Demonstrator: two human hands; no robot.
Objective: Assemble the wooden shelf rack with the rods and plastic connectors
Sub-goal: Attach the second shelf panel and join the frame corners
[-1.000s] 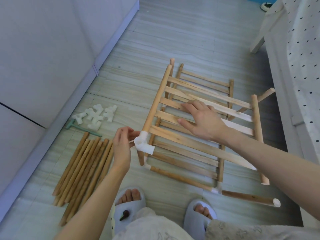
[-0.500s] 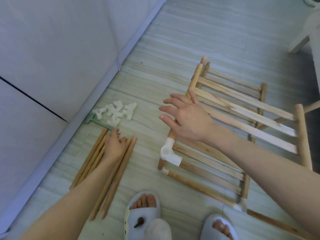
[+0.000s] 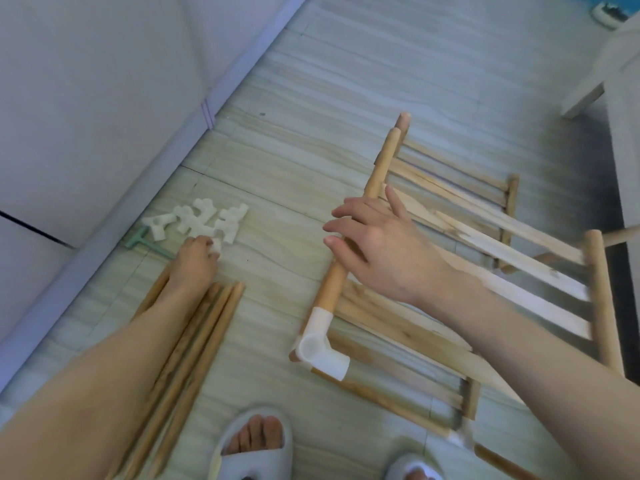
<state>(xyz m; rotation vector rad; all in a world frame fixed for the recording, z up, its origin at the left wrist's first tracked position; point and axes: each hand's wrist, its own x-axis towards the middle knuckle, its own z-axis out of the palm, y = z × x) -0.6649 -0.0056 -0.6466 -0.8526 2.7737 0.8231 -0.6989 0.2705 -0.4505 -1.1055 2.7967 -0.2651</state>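
Two slatted wooden shelf panels (image 3: 491, 268) lie stacked on the floor. The upper panel's left rail rod (image 3: 377, 178) carries a white plastic corner connector (image 3: 320, 348) at its near end. My right hand (image 3: 377, 247) rests over that rod with fingers nearly straight. A heap of white plastic connectors (image 3: 204, 220) lies by the wall. My left hand (image 3: 195, 261) reaches into its near edge, fingertips curled round one connector (image 3: 216, 244). Loose wooden rods (image 3: 194, 344) lie under my left forearm.
A green T-shaped tool (image 3: 138, 239) lies beside the connector heap. A white wall and skirting (image 3: 104, 237) run along the left. My slippered feet (image 3: 254, 445) are at the bottom edge. White furniture (image 3: 623, 98) stands at the right. Bare floor lies between the rods and the panels.
My left hand moved from the rod bundle up to the connector heap and closed on a connector. My right hand came down onto the panel's left rod.
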